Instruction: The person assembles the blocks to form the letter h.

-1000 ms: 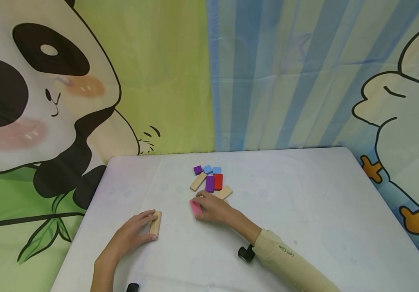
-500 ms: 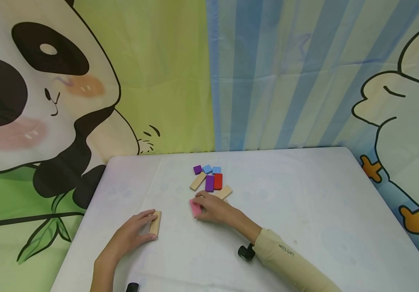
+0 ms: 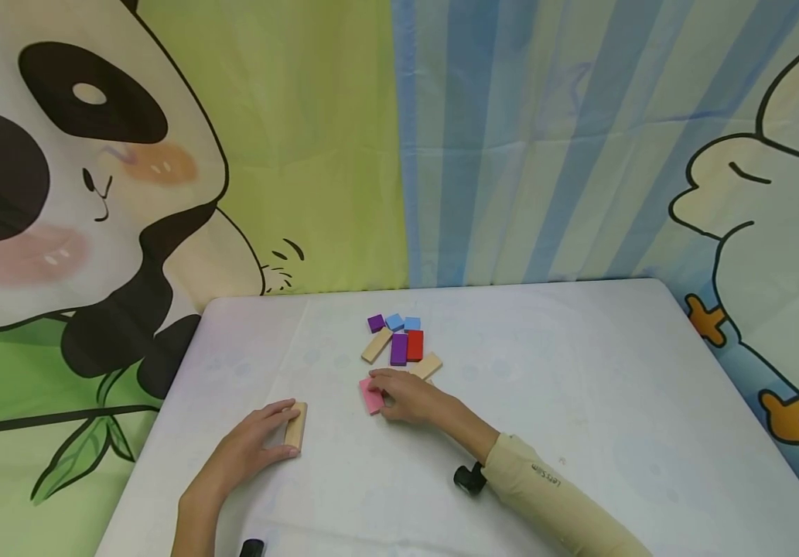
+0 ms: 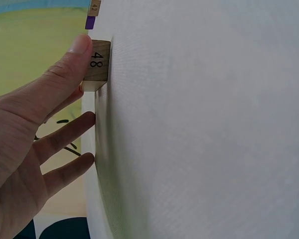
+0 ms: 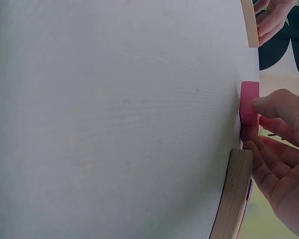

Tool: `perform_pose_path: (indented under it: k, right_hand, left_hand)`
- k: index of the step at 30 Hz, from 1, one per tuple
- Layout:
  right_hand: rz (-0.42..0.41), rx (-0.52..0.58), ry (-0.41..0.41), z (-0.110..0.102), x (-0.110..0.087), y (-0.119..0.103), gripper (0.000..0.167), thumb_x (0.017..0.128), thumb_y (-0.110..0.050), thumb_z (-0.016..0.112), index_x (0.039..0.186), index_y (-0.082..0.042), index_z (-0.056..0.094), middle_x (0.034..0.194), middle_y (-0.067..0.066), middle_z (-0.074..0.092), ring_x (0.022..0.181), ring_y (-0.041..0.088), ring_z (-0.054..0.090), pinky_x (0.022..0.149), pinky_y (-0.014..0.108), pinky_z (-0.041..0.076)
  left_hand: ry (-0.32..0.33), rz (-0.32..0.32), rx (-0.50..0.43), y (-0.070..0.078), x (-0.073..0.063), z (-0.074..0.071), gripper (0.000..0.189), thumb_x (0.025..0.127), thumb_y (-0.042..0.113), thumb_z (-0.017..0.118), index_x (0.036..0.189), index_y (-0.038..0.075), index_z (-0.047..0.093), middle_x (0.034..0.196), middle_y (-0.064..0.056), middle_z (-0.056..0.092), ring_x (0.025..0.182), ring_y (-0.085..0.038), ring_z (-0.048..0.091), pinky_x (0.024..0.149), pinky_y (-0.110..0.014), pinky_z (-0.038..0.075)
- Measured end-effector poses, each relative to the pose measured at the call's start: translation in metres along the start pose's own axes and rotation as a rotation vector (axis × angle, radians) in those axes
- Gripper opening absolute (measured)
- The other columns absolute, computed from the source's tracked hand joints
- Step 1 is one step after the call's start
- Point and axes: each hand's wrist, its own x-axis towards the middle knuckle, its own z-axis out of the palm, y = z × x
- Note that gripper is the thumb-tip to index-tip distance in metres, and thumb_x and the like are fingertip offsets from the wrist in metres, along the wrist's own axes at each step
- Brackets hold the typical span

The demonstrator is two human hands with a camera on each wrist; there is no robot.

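In the head view my left hand pinches a plain wooden block at the left of the table. Its end bears the number 48 in the left wrist view, where thumb and forefinger hold the block and the other fingers spread below. Nearer the middle, my right hand holds a pink block lying on the cloth. The right wrist view has the thumb against the pink block, fingers partly hidden behind it. Right beside those fingers lies another wooden block.
Beyond my right hand lie a purple block, a red block, wooden blocks, a small purple block and two light blue ones. A black object sits by the right sleeve.
My right thumb has shifted from the pink block's near end to its right side, and the fingers have moved slightly. The left hand and its wooden block stay put.
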Motion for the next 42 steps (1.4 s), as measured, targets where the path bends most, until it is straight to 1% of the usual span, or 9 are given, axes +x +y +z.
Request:
perform_pose_path:
  k: [4, 10, 17, 23, 29, 33, 42]
  right_hand:
    - [-0.005, -0.004, 0.003, -0.0001, -0.0001, 0.0014, 0.041, 0.091, -0.016, 0.066, 0.131, -0.010, 0.059, 0.150, 0.005, 0.046, 0.140, 0.020, 0.042, 0.112, 0.034, 0.041]
    - [-0.008, -0.017, 0.008, 0.0009, 0.0002, 0.0028, 0.040, 0.091, -0.016, 0.066, 0.130, -0.011, 0.059, 0.149, 0.004, 0.048, 0.139, 0.020, 0.044, 0.110, 0.034, 0.043]
    - [0.004, -0.018, 0.007, 0.0011, -0.0007, 0.0025, 0.040, 0.091, -0.018, 0.067, 0.130, -0.013, 0.059, 0.149, 0.003, 0.048, 0.139, 0.019, 0.045, 0.110, 0.033, 0.044]
    - [-0.013, -0.025, 0.020, 0.0011, -0.0013, 0.0026, 0.039, 0.091, -0.017, 0.065, 0.129, -0.012, 0.060, 0.148, 0.004, 0.049, 0.136, 0.019, 0.047, 0.108, 0.033, 0.045]
    - [-0.014, -0.023, 0.028, 0.0027, -0.0012, 0.0037, 0.036, 0.091, -0.017, 0.066, 0.127, -0.012, 0.061, 0.146, 0.005, 0.051, 0.132, 0.019, 0.050, 0.107, 0.032, 0.046]
    - [-0.008, -0.027, 0.031, 0.0038, -0.0011, 0.0040, 0.034, 0.091, -0.018, 0.067, 0.124, -0.011, 0.062, 0.145, 0.005, 0.052, 0.133, 0.019, 0.050, 0.108, 0.033, 0.045]
    - [-0.013, -0.037, 0.033, 0.0043, -0.0013, 0.0044, 0.035, 0.090, -0.019, 0.068, 0.124, -0.011, 0.062, 0.145, 0.005, 0.051, 0.135, 0.019, 0.048, 0.108, 0.031, 0.045]
  left_hand:
    - [-0.010, -0.012, -0.006, -0.0005, 0.0014, 0.0000, 0.068, 0.076, 0.041, 0.078, 0.137, 0.018, 0.057, 0.149, -0.001, 0.048, 0.137, -0.033, 0.044, 0.105, -0.056, 0.042]
    - [-0.030, -0.023, 0.002, -0.0018, 0.0028, 0.0011, 0.068, 0.077, 0.040, 0.077, 0.137, 0.018, 0.056, 0.149, -0.001, 0.048, 0.136, -0.033, 0.045, 0.105, -0.055, 0.042]
    - [-0.027, -0.021, 0.005, -0.0013, 0.0032, 0.0013, 0.069, 0.076, 0.041, 0.077, 0.137, 0.017, 0.056, 0.149, -0.001, 0.048, 0.137, -0.033, 0.045, 0.105, -0.055, 0.042]
    - [-0.035, -0.024, 0.006, -0.0013, 0.0031, 0.0008, 0.069, 0.077, 0.043, 0.076, 0.137, 0.018, 0.056, 0.149, -0.002, 0.047, 0.137, -0.033, 0.044, 0.105, -0.055, 0.041]
    - [-0.019, -0.011, 0.004, -0.0025, 0.0026, 0.0022, 0.068, 0.076, 0.042, 0.077, 0.137, 0.018, 0.057, 0.148, -0.001, 0.048, 0.136, -0.033, 0.046, 0.105, -0.055, 0.042]
    - [-0.014, -0.011, 0.004, -0.0025, 0.0026, 0.0029, 0.068, 0.076, 0.040, 0.077, 0.136, 0.018, 0.057, 0.148, 0.000, 0.049, 0.136, -0.033, 0.046, 0.104, -0.055, 0.043]
    - [-0.009, -0.007, 0.011, -0.0007, 0.0012, 0.0018, 0.067, 0.076, 0.039, 0.078, 0.136, 0.017, 0.057, 0.148, -0.002, 0.049, 0.135, -0.033, 0.046, 0.104, -0.055, 0.043]
